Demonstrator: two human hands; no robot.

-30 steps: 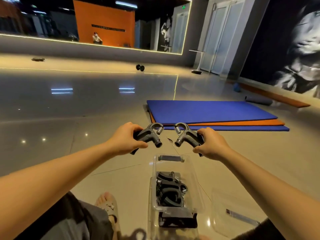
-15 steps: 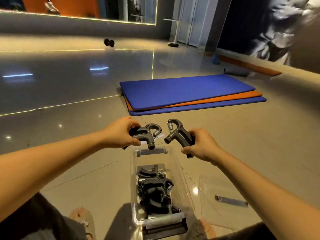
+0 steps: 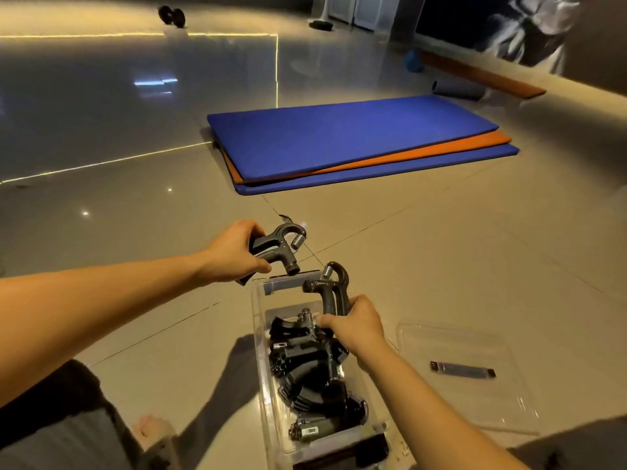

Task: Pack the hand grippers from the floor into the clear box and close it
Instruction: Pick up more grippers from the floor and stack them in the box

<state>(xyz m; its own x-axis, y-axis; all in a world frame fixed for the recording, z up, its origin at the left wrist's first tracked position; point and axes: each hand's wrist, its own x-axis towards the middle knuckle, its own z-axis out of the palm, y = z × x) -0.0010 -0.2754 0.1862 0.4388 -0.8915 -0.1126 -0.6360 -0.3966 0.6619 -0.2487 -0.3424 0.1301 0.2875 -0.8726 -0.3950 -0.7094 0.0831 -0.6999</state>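
Left grip (image 3: 234,254): curled round my first gripper (image 3: 274,247), just beyond the box (image 3: 261,351).
Right grip (image 3: 356,329): clutching second gripper (image 3: 330,300) over box.
Floor (image 3: 441,249): glossy tiles.

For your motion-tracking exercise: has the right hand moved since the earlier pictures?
Yes, the right hand came back from beyond the far end of the clear box to above its middle.

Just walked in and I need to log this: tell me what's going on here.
A person seated on the floor is packing hand grippers. The right hand grips one hand gripper over the open clear box, just above the pile of grippers inside. The left hand grips another gripper near the box's far end. The lid lies on the floor to the box's right; closing is not yet done.
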